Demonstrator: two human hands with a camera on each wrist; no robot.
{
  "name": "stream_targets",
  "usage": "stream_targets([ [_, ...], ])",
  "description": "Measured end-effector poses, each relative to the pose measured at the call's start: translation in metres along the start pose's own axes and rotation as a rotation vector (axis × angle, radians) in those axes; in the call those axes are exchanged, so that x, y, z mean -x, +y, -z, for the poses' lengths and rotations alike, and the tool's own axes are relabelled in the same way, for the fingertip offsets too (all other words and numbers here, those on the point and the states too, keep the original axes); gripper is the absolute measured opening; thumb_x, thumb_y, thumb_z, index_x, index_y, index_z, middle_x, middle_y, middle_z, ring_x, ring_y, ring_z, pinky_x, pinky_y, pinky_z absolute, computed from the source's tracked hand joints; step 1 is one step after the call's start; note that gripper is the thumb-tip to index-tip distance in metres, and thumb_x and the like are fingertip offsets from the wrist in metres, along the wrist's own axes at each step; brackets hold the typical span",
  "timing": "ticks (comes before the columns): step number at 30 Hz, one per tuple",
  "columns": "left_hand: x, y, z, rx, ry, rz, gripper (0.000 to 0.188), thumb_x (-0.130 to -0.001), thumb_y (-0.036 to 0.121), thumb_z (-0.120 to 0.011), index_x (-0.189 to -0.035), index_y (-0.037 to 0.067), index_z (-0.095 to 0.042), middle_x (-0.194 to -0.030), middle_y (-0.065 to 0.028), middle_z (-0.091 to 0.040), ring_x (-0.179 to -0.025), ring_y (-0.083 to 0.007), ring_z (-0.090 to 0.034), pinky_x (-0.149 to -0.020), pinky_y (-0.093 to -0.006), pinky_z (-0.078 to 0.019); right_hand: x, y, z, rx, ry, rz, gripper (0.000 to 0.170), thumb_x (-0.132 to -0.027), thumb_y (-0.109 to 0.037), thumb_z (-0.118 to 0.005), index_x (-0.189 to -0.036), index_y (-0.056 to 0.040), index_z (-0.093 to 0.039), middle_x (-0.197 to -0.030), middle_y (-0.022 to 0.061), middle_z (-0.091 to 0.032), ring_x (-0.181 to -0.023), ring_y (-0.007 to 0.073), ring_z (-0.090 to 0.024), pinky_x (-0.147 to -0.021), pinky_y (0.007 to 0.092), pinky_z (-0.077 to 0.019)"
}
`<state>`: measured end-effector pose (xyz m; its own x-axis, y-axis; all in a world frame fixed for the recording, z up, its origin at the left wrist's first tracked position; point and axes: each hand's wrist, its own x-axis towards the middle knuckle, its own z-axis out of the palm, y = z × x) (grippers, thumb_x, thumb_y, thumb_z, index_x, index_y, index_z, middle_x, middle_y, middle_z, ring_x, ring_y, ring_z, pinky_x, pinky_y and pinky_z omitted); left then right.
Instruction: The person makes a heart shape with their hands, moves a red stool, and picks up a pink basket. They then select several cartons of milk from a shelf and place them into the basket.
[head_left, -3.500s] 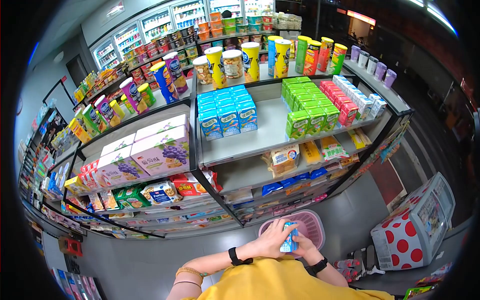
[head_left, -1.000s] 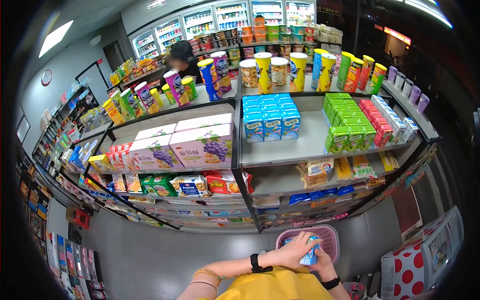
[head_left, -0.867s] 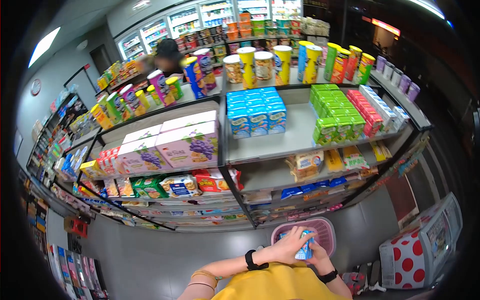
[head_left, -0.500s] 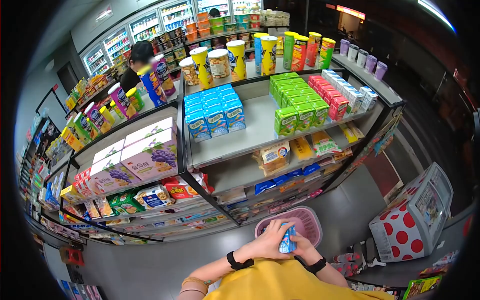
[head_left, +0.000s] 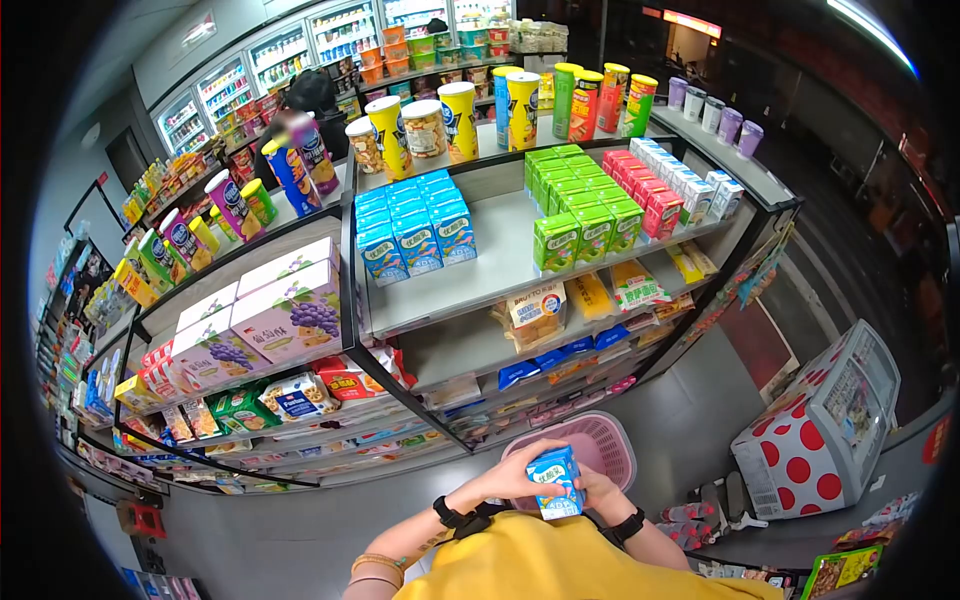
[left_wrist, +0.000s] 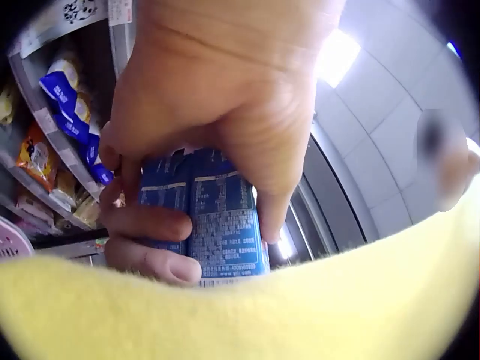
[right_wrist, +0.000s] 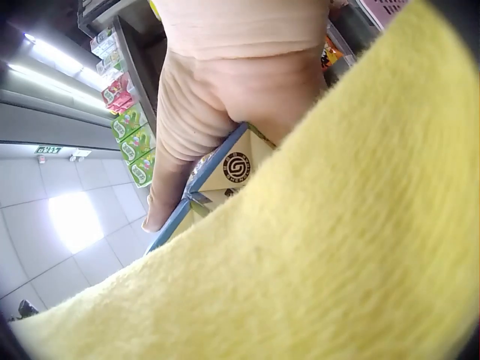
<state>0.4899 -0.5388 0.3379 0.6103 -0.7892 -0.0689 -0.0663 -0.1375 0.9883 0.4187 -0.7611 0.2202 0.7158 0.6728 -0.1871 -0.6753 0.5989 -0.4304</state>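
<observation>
Two blue drink cartons [head_left: 556, 474] are held together in front of the yellow shirt, one printed face turned up in the head view. My left hand [head_left: 508, 478] grips them from the left side. In the left wrist view that hand [left_wrist: 217, 97] has its thumb along one side and fingers curled over the blue printed panels [left_wrist: 225, 225]. From the right, my right hand [head_left: 600, 492] holds the same pair. The right wrist view shows this hand [right_wrist: 240, 90] round the cartons' pale ends [right_wrist: 238, 166], partly covered by yellow cloth. Beyond the hands, a pink basket [head_left: 622, 446] stands on the floor.
Ahead is a shelf unit [head_left: 480, 290] with blue cartons [head_left: 415, 232], green cartons [head_left: 585, 215] and red cartons [head_left: 650, 200]. Grape-printed boxes [head_left: 290, 312] fill the left shelf. A dotted freezer [head_left: 800, 450] stands right. Another person [head_left: 312, 95] is behind the shelves.
My left hand has slid off the top of the cartons to their left side, uncovering the printed face. The head view has swung so that the shelves sit farther left.
</observation>
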Motion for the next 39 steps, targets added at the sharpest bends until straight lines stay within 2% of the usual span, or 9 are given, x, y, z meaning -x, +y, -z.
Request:
stream_targets([
  [6,0.005,-0.013,-0.002,0.128,0.02,0.018,0.086,-0.071,0.032,-0.092,-0.143,0.008,-0.051,-0.136,-0.0115,-0.056,-0.124,-0.0219,-0.056,-0.105,-0.0364,-0.0463,-0.002,-0.008,-0.018,0.075,0.009,-0.002,0.097,-0.073,-0.023,-0.091,-0.149,-0.0041,-0.033,-0.138,0.0128,-0.054,-0.126,0.0275,-0.057,-0.106,0.0419,-0.0486],
  [9,0.006,-0.015,0.002,0.103,0.049,0.0,0.087,-0.069,0.031,-0.093,-0.142,0.006,-0.052,-0.135,-0.0117,-0.058,-0.122,-0.0215,-0.057,-0.104,-0.0361,-0.0471,0.002,-0.011,-0.024,0.243,0.147,0.078,0.101,-0.074,-0.02,-0.091,-0.152,-0.0051,-0.028,-0.144,0.013,-0.046,-0.133,0.0271,-0.049,-0.11,0.0416,-0.0439],
  [15,0.008,-0.032,0.007,-0.041,0.121,0.01,0.085,-0.068,0.035,-0.092,-0.137,0.003,-0.055,-0.132,-0.0138,-0.06,-0.12,-0.0236,-0.06,-0.102,-0.0375,-0.0492,-0.001,-0.012,-0.016,0.691,0.167,0.19,0.101,-0.075,-0.013,-0.088,-0.154,-0.0048,-0.026,-0.148,0.0109,-0.041,-0.137,0.0242,-0.043,-0.112,0.0396,-0.0394],
  [21,0.006,-0.054,0.003,-0.165,0.138,0.0,0.087,-0.066,0.038,-0.091,-0.137,0.002,-0.054,-0.132,-0.0167,-0.06,-0.12,-0.0269,-0.061,-0.102,-0.0379,-0.0486,-0.008,-0.011,-0.026,0.805,0.271,0.088,0.104,-0.072,-0.015,-0.091,-0.153,-0.0028,-0.025,-0.145,0.0133,-0.042,-0.135,0.0237,-0.045,-0.113,0.0395,-0.0386],
  [30,0.011,-0.077,-0.001,-0.133,0.152,0.154,0.093,-0.063,0.042,-0.093,-0.136,0.0,-0.054,-0.132,-0.0177,-0.059,-0.121,-0.0295,-0.06,-0.103,-0.038,-0.048,-0.011,-0.014,-0.034,1.006,0.265,0.006,0.116,-0.065,-0.02,-0.096,-0.152,0.0037,-0.022,-0.142,0.0174,-0.044,-0.134,0.0234,-0.046,-0.111,0.0375,-0.0411],
  [31,0.01,-0.073,0.0,-0.136,0.149,0.156,0.093,-0.063,0.042,-0.093,-0.136,0.0,-0.053,-0.132,-0.0179,-0.059,-0.121,-0.0296,-0.06,-0.103,-0.038,-0.0479,-0.013,-0.015,-0.03,0.933,0.247,-0.023,0.12,-0.063,-0.022,-0.097,-0.152,0.0043,-0.021,-0.142,0.0179,-0.044,-0.134,0.024,-0.046,-0.112,0.0371,-0.0406],
  [34,0.008,-0.075,0.0,-0.114,0.164,0.167,0.094,-0.063,0.041,-0.094,-0.136,-0.002,-0.052,-0.133,-0.0198,-0.057,-0.124,-0.029,-0.058,-0.104,-0.0381,-0.0472,-0.016,-0.03,-0.041,1.094,0.233,-0.008,0.124,-0.061,-0.027,-0.098,-0.153,0.0042,-0.021,-0.143,0.0194,-0.045,-0.135,0.0255,-0.045,-0.114,0.0383,-0.0369],
  [37,0.009,-0.103,-0.003,-0.064,0.191,0.188,0.095,-0.064,0.043,-0.094,-0.136,-0.002,-0.05,-0.129,-0.02,-0.06,-0.119,-0.0294,-0.061,-0.102,-0.0378,-0.0493,-0.026,-0.032,-0.033,1.058,0.19,-0.081,0.122,-0.062,-0.026,-0.097,-0.153,0.0037,-0.022,-0.143,0.0194,-0.045,-0.135,0.0248,-0.045,-0.114,0.0376,-0.0368],
  [39,0.013,-0.114,-0.004,0.025,0.192,0.279,0.096,-0.066,0.04,-0.094,-0.138,-0.003,-0.048,-0.129,-0.0195,-0.06,-0.12,-0.0268,-0.059,-0.103,-0.0363,-0.0474,-0.033,-0.026,-0.022,0.991,0.182,-0.141,0.121,-0.062,-0.025,-0.097,-0.153,0.0036,-0.022,-0.143,0.0189,-0.046,-0.134,0.0245,-0.046,-0.114,0.0375,-0.037],
])
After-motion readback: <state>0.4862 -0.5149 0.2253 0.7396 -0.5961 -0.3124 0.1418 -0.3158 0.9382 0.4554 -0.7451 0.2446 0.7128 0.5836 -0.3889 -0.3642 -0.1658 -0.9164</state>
